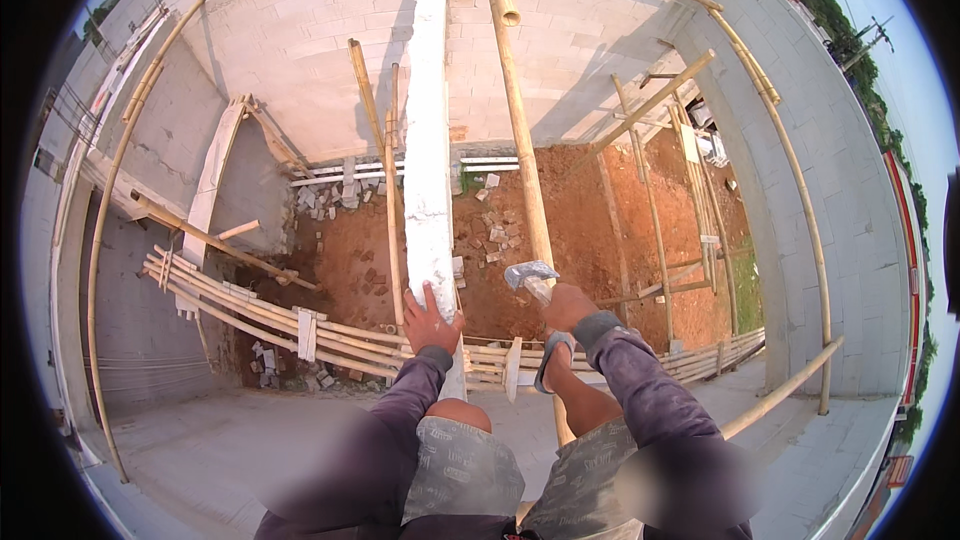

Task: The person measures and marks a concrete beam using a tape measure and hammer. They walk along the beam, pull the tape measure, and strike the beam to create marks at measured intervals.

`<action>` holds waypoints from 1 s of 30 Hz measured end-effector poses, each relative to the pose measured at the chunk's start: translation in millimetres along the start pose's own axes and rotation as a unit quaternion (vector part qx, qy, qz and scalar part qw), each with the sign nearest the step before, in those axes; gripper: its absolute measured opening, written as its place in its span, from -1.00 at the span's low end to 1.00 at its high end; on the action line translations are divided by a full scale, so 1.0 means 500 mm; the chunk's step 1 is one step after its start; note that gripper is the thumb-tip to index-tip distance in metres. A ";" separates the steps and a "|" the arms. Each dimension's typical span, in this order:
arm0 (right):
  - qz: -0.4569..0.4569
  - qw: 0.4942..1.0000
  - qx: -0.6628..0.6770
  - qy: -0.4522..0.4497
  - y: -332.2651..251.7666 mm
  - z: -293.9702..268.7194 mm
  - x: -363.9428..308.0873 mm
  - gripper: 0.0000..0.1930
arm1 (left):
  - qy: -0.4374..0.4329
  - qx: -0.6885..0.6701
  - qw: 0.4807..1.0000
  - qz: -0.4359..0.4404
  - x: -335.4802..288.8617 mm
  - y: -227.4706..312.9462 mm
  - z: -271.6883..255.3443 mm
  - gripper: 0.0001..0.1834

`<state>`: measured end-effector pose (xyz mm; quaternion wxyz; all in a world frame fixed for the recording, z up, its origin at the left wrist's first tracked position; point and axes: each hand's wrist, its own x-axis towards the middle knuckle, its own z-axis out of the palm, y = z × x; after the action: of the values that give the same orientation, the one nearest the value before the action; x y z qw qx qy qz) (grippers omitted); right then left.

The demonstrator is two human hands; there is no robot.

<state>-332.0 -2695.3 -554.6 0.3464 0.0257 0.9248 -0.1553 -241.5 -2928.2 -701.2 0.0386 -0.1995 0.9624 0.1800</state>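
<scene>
My left hand [433,323] lies on the near end of a long, rough-topped white beam [430,130], fingers spread and pressing nothing but its surface. To the right, my right hand [568,307] is closed around a short-handled tool with a broad grey head [530,275]; whether it is a hammer or a trowel I cannot make out. The tool's head overlaps a thick bamboo pole [517,120] in the view, and I cannot tell whether they touch. A sandalled foot [556,360] of mine shows below the right hand.
Far below lies reddish soil [590,210] with broken block pieces [490,230]. Bundled bamboo poles [250,305] cross beneath me. Upright bamboo [650,210] stands at the right. Grey block walls [850,190] enclose the space, with a long bamboo rail [100,270] at the left.
</scene>
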 end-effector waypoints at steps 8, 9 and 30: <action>-0.034 0.992 0.113 0.032 0.105 -0.078 -0.027 -0.50 | 0.125 -0.028 0.992 -0.011 0.373 0.146 -0.043 0.07; -0.038 0.992 0.114 0.037 0.113 -0.078 -0.003 -0.50 | 0.101 -0.012 0.995 -0.020 0.423 0.166 -0.048 0.07; -0.069 0.927 0.325 0.174 -0.474 -0.158 0.824 -0.23 | 0.000 0.068 0.996 -0.051 0.519 0.172 -0.035 -0.05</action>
<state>-731.3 -2921.0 -701.5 0.1409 0.0995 0.8687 -0.4644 -513.9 -2956.9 -694.3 0.0614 -0.2456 0.9609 0.1124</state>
